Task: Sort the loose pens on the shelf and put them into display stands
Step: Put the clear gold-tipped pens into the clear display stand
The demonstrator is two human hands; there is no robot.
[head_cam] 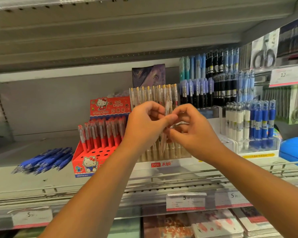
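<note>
Pinching clear pen [168, 107] in left hand [144, 125] and right hand [193, 130], HELLO KITTY stand [79, 158], hesu label [156, 164], 5.00 tag [186, 200]

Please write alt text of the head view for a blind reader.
The left hand and right hand pinch a pale pen in front of a white display stand. Left of it is a red stand of red pens; loose blue pens lie further left.

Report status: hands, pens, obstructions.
Left hand, right hand pinch one pale pen at white stand. Blue pens loose on shelf. Nothing in the way.
</note>
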